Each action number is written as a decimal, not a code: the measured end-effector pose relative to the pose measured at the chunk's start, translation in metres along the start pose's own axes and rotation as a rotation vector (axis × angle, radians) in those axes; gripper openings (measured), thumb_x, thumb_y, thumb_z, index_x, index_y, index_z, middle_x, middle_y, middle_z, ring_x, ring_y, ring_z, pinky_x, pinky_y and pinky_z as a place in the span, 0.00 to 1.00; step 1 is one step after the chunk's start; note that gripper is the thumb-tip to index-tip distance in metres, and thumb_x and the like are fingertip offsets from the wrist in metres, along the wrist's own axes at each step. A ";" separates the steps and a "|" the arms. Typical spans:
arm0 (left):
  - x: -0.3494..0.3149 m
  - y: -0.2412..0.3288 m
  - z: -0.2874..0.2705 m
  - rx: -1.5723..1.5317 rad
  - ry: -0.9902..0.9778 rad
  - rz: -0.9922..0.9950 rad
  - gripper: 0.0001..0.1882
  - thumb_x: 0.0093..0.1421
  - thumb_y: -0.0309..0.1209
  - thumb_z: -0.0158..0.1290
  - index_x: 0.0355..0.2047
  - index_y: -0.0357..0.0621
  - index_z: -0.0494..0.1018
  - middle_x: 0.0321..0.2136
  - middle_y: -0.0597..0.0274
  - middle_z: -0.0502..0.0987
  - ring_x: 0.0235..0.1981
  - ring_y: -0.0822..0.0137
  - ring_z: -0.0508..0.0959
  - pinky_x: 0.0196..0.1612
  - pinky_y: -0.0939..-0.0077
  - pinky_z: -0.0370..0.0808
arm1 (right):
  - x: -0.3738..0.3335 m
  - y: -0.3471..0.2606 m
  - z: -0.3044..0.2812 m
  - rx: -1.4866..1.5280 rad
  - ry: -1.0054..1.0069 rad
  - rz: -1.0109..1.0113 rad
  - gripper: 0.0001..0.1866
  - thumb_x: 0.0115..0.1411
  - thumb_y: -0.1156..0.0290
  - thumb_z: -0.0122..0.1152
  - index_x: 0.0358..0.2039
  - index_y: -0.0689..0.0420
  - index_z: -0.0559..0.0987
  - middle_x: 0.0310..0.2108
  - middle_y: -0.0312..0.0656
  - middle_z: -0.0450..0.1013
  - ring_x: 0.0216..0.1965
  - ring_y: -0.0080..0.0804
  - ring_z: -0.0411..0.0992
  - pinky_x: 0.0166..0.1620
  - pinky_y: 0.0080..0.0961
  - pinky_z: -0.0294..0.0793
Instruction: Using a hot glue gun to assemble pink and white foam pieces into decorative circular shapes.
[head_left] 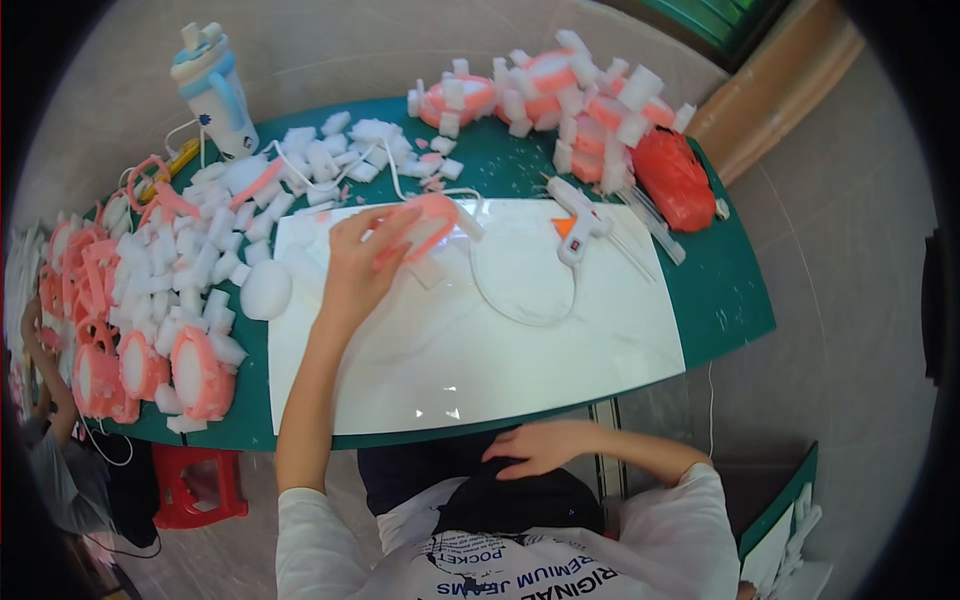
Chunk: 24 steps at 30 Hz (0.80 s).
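left hand (362,258) holds a pink-rimmed piece (437,215) (over the white board (480,370))

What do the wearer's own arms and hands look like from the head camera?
The left hand and right hand are bare, with no gloves, and I see no watch or bracelet. The forearms are uncovered too. The sleeves are white, loose and short, ending near the elbows, on a white shirt with dark and blue lettering.
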<state>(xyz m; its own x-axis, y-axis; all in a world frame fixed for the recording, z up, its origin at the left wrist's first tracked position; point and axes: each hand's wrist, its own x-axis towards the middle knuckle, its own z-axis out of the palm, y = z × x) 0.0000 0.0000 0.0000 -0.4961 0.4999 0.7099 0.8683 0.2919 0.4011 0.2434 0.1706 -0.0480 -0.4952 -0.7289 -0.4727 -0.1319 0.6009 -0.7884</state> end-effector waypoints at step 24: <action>0.002 0.001 -0.002 -0.086 0.100 -0.097 0.18 0.47 0.21 0.56 0.42 0.41 0.73 0.40 0.55 0.73 0.42 0.58 0.71 0.44 0.70 0.67 | -0.033 0.095 -0.165 0.025 1.629 0.893 0.29 0.44 0.51 0.65 0.29 0.69 0.76 0.28 0.57 0.74 0.29 0.51 0.74 0.33 0.39 0.72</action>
<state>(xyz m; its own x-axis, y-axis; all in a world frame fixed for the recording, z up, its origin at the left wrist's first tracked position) -0.0002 -0.0001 0.0031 -0.5784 0.3875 0.7178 0.8157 0.2621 0.5157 0.1054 0.3064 -0.0424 -0.6377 0.7654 0.0863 0.6034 0.5661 -0.5616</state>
